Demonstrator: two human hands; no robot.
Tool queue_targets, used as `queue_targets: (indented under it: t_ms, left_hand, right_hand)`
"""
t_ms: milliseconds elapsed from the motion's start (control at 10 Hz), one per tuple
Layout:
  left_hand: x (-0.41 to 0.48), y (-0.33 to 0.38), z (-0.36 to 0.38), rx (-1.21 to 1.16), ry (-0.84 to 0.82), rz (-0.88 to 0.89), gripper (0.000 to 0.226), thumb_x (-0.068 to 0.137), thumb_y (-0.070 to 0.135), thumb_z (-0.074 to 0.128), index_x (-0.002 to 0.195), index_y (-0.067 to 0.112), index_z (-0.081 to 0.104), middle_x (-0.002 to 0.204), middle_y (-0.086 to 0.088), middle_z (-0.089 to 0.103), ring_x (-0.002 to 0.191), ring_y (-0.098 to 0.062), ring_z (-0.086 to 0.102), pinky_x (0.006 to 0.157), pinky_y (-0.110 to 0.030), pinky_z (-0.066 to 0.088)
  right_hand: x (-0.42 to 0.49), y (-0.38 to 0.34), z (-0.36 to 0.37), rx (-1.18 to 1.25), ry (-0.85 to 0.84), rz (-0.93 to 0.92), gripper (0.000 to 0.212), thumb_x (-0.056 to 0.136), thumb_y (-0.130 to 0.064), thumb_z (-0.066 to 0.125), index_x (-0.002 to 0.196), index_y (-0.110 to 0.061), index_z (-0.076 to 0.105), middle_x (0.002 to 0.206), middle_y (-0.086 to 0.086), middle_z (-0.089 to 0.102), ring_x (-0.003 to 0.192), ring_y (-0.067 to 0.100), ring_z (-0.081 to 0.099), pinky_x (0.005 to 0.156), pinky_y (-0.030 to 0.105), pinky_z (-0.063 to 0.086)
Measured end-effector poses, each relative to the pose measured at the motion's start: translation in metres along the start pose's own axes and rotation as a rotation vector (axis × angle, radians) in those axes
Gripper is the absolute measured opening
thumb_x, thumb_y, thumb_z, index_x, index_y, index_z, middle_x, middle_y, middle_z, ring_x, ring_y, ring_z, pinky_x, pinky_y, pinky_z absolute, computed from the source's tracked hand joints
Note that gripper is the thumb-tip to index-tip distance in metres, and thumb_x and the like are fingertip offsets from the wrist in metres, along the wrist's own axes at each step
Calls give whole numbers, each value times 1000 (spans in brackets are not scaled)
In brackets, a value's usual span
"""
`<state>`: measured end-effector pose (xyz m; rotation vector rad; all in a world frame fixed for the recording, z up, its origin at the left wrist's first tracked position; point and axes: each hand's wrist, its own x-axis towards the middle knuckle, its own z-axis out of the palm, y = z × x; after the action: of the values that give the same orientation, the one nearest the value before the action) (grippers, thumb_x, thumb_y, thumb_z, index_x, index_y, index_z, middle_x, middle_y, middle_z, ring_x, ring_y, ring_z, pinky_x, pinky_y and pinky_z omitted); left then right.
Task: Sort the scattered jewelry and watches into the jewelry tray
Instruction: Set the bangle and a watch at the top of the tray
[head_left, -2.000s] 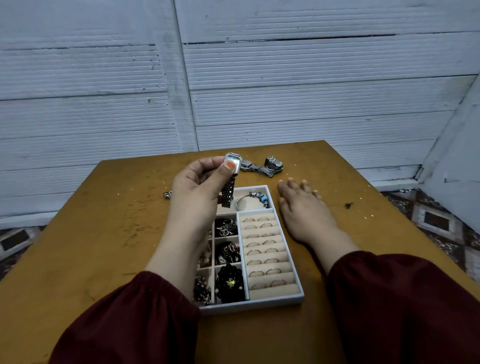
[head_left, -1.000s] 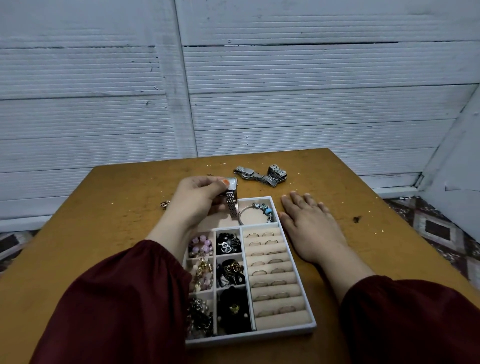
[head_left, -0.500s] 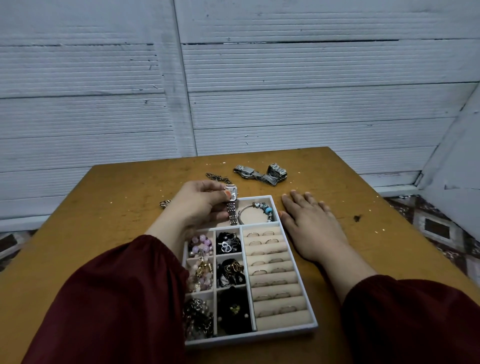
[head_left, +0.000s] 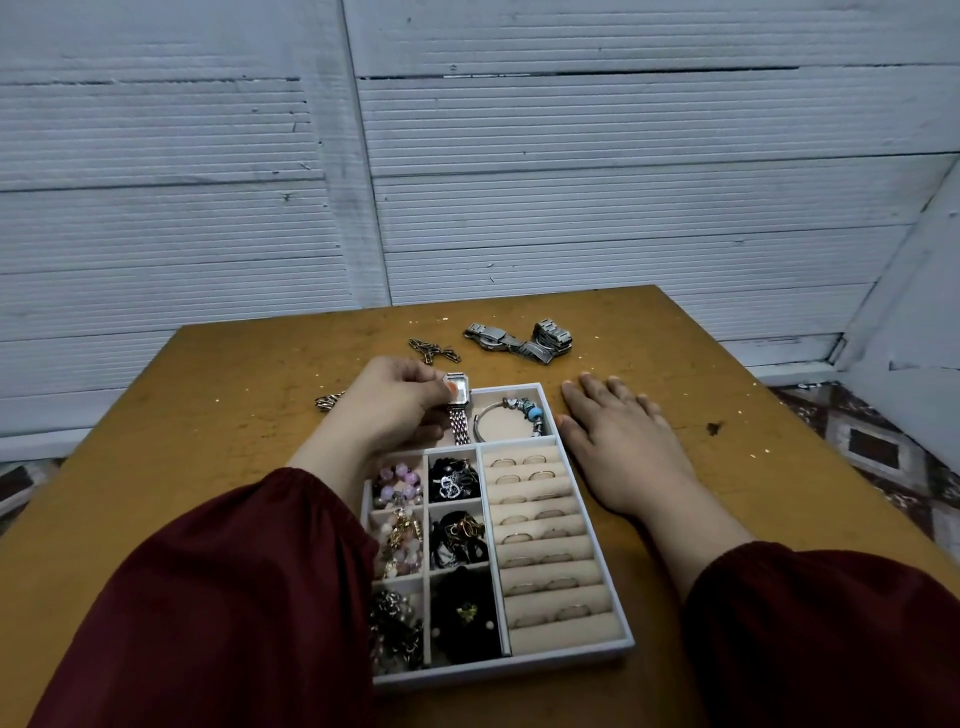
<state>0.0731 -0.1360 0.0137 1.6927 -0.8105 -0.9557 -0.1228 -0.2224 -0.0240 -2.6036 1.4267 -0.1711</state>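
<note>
Trailing from left hand (head_left: 387, 402) pinch: watch (head_left: 459, 413) strap.

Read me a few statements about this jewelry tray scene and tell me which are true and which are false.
1. The left hand holds a square watch at the tray's far end. True.
2. The right hand holds the bracelet. False: the hand lies flat on the table beside the tray, and the bracelet lies in the far compartment.
3. A silver watch lies on the table beyond the tray. True.
4. The rings sit in the tray's left column. False: they sit in the right column.
</note>
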Motion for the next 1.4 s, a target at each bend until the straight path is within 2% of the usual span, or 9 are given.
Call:
queue_targets:
  t_ms: [100, 300, 500, 600, 800, 900, 1100, 1300, 1400]
  left_hand:
    - [-1, -1, -1, 4, -4, 5, 3, 89, -1, 59, 86, 1, 59, 77, -19, 61, 63, -24, 57, 68, -35, 53]
    - [-3, -1, -2, -90, -9, -24, 10, 87, -4, 60, 96, 0, 60, 70, -15, 63, 57, -21, 61, 58, -26, 57]
    - [-4, 1, -1, -277, 11, -6, 11, 84, -4, 62, 89, 6, 65, 72, -13, 68, 58, -19, 61, 56, -26, 58]
    - [-3, 4, -1, -327, 31, 38, 14, 84, -6, 61, 82, 7, 64, 66, -10, 67, 57, -18, 60, 49, -23, 56]
    - [-2, 9, -1, -295, 14, 16, 11, 86, -8, 59, 85, 3, 62, 71, -17, 65, 63, -26, 58, 48, -24, 55]
    - [-4, 10, -1, -256, -15, -12, 10, 87, -6, 59, 88, 4, 62, 67, -16, 65, 60, -23, 58, 46, -22, 55]
    - [-6, 13, -6, -311, -46, -8, 11, 85, -7, 59, 88, 1, 65, 75, -13, 66, 51, -11, 62, 50, -15, 54]
    - [-7, 14, -8, -329, -91, -72, 13, 83, -6, 62, 93, 0, 68, 74, -11, 68, 54, -13, 63, 52, -17, 56]
    - [-6, 12, -6, -297, -57, -90, 15, 82, -6, 63, 93, 4, 67, 78, -13, 68, 58, -16, 62, 52, -20, 56]
  right_hand:
    - [0, 0, 0, 1, -1, 0, 53, 101, -46, 21, 151, -30, 16, 160, -7, 9, 147, 17, 4, 118, 39, 5]
    - [0, 1, 1, 5, 1, -2, 53, 100, -46, 21, 151, -29, 17, 160, -7, 9, 147, 16, 4, 119, 40, 5]
    - [0, 1, 1, 7, 5, -2, 53, 100, -47, 21, 151, -30, 17, 160, -7, 10, 147, 16, 4, 119, 40, 5]
    - [1, 1, 1, 8, 4, 0, 53, 100, -47, 22, 151, -30, 17, 160, -8, 10, 147, 16, 4, 118, 39, 5]
    - [0, 2, 1, 5, 0, 2, 53, 100, -47, 21, 151, -31, 16, 160, -8, 9, 147, 16, 3, 119, 40, 5]
    - [1, 1, 1, 7, 0, 2, 53, 100, -47, 21, 151, -30, 16, 160, -8, 9, 147, 16, 3, 119, 40, 5]
    - [0, 1, 1, 10, -1, 2, 53, 100, -47, 21, 151, -30, 16, 160, -8, 9, 147, 16, 3, 119, 40, 4]
    - [0, 0, 0, 11, 6, -4, 52, 101, -46, 22, 150, -30, 18, 160, -7, 10, 147, 18, 4, 118, 40, 5]
    - [-1, 1, 0, 9, 6, -3, 52, 100, -46, 22, 150, -31, 18, 160, -7, 10, 147, 17, 4, 118, 40, 4]
